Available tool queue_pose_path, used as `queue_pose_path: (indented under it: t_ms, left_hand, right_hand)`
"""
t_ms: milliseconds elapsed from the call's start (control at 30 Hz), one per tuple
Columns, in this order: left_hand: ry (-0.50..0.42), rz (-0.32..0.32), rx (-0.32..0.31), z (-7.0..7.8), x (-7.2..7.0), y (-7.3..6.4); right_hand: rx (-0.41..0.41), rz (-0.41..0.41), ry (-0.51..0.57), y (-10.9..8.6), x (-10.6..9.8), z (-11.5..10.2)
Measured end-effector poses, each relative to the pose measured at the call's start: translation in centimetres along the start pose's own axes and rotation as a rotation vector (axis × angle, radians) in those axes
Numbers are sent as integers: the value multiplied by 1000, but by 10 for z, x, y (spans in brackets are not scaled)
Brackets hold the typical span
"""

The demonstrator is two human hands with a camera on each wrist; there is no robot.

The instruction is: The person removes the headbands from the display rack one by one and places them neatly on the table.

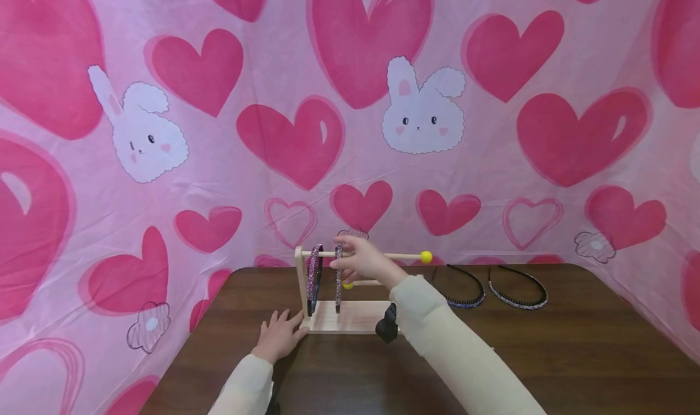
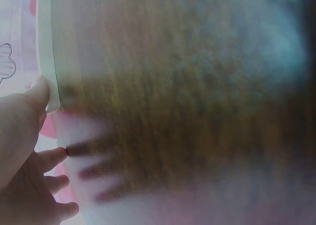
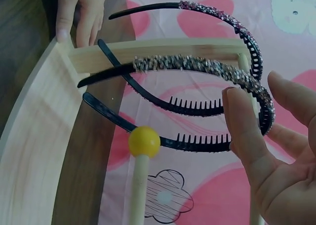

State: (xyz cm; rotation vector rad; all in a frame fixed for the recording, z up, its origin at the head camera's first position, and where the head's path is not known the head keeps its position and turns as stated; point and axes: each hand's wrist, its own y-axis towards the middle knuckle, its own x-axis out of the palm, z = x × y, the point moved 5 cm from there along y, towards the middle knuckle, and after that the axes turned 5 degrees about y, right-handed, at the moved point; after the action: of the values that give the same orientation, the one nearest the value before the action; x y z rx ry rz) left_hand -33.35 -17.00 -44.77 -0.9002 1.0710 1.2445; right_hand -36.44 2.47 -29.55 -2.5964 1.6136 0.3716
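Note:
A wooden stand (image 1: 350, 325) holds a headband with pink-purple glitter (image 1: 312, 275) on its upper rod (image 1: 399, 256), near the upright. Beside it, apart, a silver-glitter headband (image 3: 173, 62) hangs on the same rod, its toothed underside showing in the right wrist view. My right hand (image 1: 361, 260) pinches this silver headband near its top, thumb on one side and fingers on the other. With fingers spread, my left hand (image 1: 281, 337) rests at the left end of the stand's base; its thumb (image 2: 39, 94) touches the base's edge in the left wrist view.
Two more dark toothed headbands, one with bluish glitter (image 1: 467, 304) and one with silvery glitter (image 1: 519, 305), lie on the brown table (image 1: 590, 342) to the right. Yellow balls cap the upper rod (image 1: 426, 257) and a lower rod (image 1: 347, 285). A pink heart-printed cloth hangs behind.

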Motion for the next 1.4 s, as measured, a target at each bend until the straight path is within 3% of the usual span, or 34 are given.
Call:
queue_pose_path:
  t_ms: [533,1067,1400]
  left_hand:
    - [1,7,7,1,-1,0]
    - [7,11,5,-2,1,2]
    - [2,10,10,-1,2,2]
  right_hand:
    - [-10,21,-2,0,-4,3]
    - [-83,153,43,-15,-41,-11]
    - [-185,174,124,-34,-59,-21]
